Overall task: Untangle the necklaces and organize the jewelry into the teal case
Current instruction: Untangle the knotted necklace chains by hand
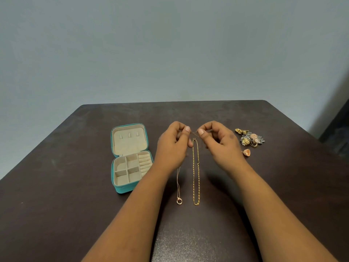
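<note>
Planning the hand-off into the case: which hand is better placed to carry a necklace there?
Left, probably. The left hand is nearer the open teal case; the right hand would have to cross over the gold chain.

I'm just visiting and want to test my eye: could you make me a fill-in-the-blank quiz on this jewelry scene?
1. The teal case lies with its lid ____.
2. The gold chain lies stretched out between the two ____.
3. The thin necklace ends in a small ____ pendant.
4. The loose earrings lie beside the ____ hand.

Missing words: open; forearms; ring; right
</note>
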